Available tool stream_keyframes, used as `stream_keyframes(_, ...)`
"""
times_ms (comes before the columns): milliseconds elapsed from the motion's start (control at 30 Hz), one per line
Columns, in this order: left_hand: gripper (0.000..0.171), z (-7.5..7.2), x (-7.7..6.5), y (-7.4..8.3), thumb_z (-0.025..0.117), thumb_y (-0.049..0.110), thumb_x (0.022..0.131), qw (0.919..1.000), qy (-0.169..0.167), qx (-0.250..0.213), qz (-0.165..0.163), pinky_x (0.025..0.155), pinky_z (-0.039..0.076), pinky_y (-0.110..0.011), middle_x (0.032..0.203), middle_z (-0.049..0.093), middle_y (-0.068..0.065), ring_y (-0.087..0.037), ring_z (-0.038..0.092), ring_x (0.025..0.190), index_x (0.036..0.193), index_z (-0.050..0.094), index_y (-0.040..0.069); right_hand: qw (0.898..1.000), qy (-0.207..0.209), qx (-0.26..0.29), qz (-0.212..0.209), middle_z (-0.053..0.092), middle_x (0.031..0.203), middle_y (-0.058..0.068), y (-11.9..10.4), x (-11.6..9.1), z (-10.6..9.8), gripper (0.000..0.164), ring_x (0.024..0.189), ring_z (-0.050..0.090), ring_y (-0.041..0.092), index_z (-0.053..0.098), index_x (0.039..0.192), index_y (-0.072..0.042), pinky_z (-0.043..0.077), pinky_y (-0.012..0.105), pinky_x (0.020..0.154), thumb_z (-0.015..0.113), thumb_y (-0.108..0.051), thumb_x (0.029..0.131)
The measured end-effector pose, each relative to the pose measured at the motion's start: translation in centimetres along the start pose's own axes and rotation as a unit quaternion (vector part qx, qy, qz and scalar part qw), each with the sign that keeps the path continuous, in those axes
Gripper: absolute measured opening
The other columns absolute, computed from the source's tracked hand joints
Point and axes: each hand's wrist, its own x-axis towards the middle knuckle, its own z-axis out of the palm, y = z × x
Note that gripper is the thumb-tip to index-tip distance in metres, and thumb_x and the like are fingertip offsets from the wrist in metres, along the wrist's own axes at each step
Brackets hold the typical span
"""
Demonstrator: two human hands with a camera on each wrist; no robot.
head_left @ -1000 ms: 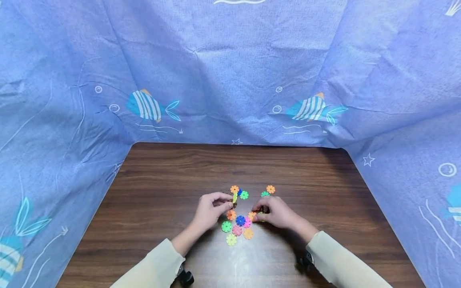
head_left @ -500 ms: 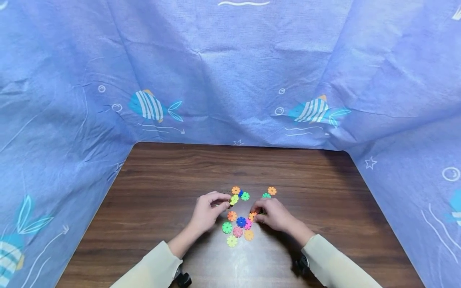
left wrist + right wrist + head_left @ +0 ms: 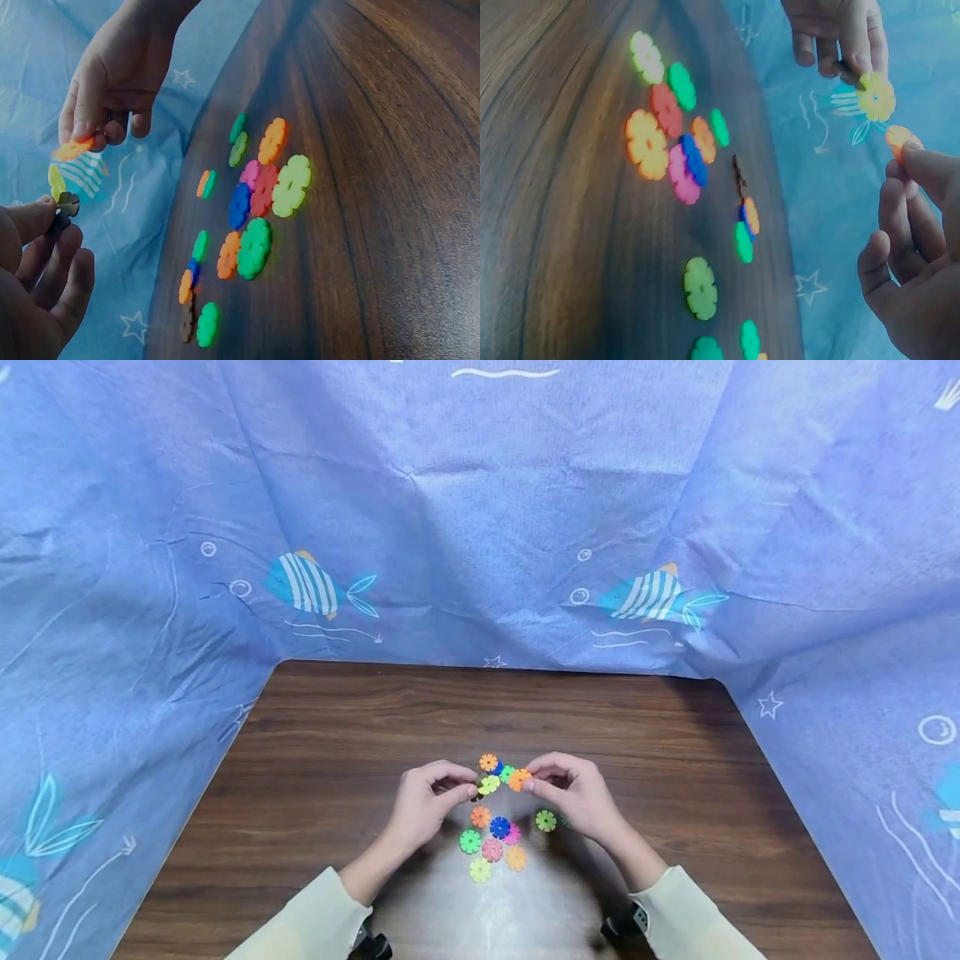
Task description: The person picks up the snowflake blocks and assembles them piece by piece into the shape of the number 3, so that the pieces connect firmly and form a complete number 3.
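My left hand [image 3: 420, 802] pinches a dark brown notched plastic disc [image 3: 67, 206], a flower-shaped interlocking piece. A yellow disc [image 3: 876, 97] is joined to it, standing out past the fingertips. Between thumb and fingers, my right hand [image 3: 579, 789] holds an orange disc [image 3: 901, 139]. Both hands are raised above the table, facing each other. A small gap separates the orange disc from the yellow one in the left wrist view. My fingers partly cover the brown and orange discs.
On the brown wooden table [image 3: 337, 727] lie a blue disc [image 3: 500, 827], a red disc [image 3: 264, 190], a pale yellow disc [image 3: 480, 870] and several others in a loose cluster. A light green disc [image 3: 700, 289] lies apart, near my right hand. A blue fish-print cloth [image 3: 465, 543] surrounds the table.
My right hand has lifted the orange disc from beside the cluster, up and toward the left hand, uncovering a light green disc. The left hand has turned the yellow disc's face toward the head camera.
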Motion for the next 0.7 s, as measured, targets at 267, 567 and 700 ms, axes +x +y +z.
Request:
stream_keyframes(267, 0.009, 0.0, 0.1, 0.7, 0.082, 0.009, 0.087, 0.9997, -0.005, 0.023, 0.008, 0.062, 0.057, -0.023, 0.088, 0.076, -0.001, -0.009, 0.068, 0.070, 0.095, 0.082, 0.012, 1.000, -0.014, 0.012, -0.003, 0.078, 0.096, 0.002, -0.6, -0.1, 0.1, 0.015, 0.078, 0.070, 0.014, 0.079, 0.107, -0.014, 0.060, 0.029, 0.065, 0.077, -0.014, 0.093)
stream_keyframes(567, 0.008, 0.3, 0.1, 1.3, 0.082, 0.008, 0.087, 0.9980, -0.006, 0.060, 0.018, 0.065, 0.058, -0.023, 0.087, 0.076, 0.006, -0.003, 0.067, 0.071, 0.094, 0.083, 0.013, 0.999, -0.024, -0.021, -0.028, 0.078, 0.098, -0.002, -0.5, 0.1, 0.2, 0.016, 0.079, 0.069, 0.014, 0.080, 0.110, -0.017, 0.058, 0.030, 0.066, 0.076, -0.018, 0.095)
stream_keyframes(700, 0.009, 0.3, 0.2, 1.5, 0.082, 0.008, 0.087, 0.9969, -0.003, 0.073, 0.030, 0.064, 0.058, -0.024, 0.086, 0.075, 0.008, -0.003, 0.066, 0.069, 0.093, 0.083, 0.015, 0.999, -0.010, -0.032, -0.035, 0.078, 0.099, -0.004, -0.8, 0.2, 0.3, 0.016, 0.082, 0.070, 0.014, 0.079, 0.110, -0.017, 0.060, 0.031, 0.070, 0.076, -0.020, 0.095)
